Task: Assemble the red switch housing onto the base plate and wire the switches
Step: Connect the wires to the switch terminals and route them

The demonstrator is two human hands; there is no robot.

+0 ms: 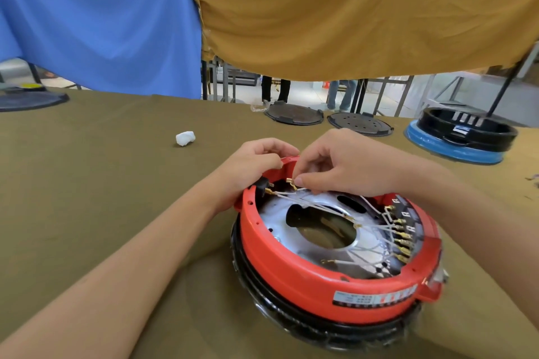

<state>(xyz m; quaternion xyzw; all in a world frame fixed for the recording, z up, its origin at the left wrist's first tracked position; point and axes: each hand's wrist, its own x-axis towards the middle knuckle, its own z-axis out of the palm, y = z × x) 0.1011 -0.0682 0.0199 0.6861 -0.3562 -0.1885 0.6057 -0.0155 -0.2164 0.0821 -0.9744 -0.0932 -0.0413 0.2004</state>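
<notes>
On the olive-draped table [87,198], right of centre, the red switch housing [315,277] is seated on a black ring-shaped base [291,320], with the metal base plate [277,218] visible inside it. A brass terminal [291,182] on a white wire [318,204] is pinched by the right hand [344,163] at the far rim. That rim is gripped by the left hand [253,163], fingers curled over it, apparently beside a black switch [261,185]. More wired terminals [404,237] are lined along the right inner wall.

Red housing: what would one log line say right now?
step: wiring | left hand: grips red housing rim | right hand: pinches brass terminal
</notes>
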